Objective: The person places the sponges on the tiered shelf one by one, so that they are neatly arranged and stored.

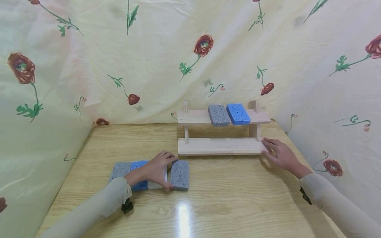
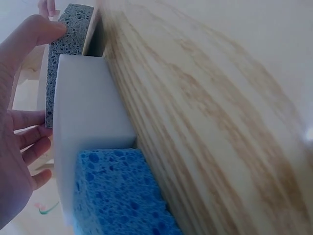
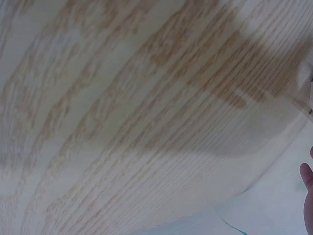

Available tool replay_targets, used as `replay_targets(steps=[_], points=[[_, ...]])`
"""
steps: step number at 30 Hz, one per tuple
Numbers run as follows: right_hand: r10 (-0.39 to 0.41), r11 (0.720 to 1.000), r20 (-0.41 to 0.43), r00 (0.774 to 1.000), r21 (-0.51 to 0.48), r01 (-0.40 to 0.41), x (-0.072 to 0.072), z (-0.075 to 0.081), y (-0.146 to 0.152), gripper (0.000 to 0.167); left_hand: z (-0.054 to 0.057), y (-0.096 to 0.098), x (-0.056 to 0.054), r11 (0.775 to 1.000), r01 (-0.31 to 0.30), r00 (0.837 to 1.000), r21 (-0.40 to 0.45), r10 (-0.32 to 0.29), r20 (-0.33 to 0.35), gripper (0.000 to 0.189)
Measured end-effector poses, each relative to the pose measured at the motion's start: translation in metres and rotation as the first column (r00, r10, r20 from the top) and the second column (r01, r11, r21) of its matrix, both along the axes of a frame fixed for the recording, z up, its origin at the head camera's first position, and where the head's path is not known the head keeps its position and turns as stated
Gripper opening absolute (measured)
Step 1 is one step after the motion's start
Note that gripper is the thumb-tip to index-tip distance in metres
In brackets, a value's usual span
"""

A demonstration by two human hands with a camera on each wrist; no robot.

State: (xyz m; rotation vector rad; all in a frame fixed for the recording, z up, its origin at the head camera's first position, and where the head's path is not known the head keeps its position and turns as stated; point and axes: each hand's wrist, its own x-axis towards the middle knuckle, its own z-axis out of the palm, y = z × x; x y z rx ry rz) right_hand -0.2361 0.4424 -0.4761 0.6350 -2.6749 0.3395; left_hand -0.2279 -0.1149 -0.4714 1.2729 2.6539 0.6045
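Head, left hand: Half spread, it pinched your grey rectangular sponge by its ends, likely for balance, toward seven o'clock of the pale two-tier wooden rack.
Head, right hand: Your nearly straight fingers touched the rack's four o'clock end, perhaps steadying it.
Left wrist, sponge: Sat just beside a smooth white block.
Right wrist, fingertips: Showed toward four o'clock, contact unseen.

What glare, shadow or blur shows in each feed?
Head: a bright glare streak on the table, lower in frame than the grey sponge the left hand grips; left wrist: wood grain soft, washed pale toward upper right, blue sponge pores distinct; right wrist: broad shadow across the table, right hand cropped at the right edge.
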Motion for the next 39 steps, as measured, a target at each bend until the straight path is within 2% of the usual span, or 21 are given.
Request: replay_targets(steps=[30, 39], points=[[0.006, 1.000, -0.015, 1.000, -0.009, -0.006, 0.003, 0.002, -0.003, 0.052, 0.030, 0.003, -0.013, 0.999, 0.012, 1.000, 0.045, -0.012, -0.015, 0.103], [-0.011, 1.000, 0.001, 1.000, 0.008, 0.011, 0.003, 0.003, -0.002, 0.052, 0.046, 0.003, -0.013, 0.997, -0.002, 0.999, 0.071, 0.005, -0.034, 0.104]])
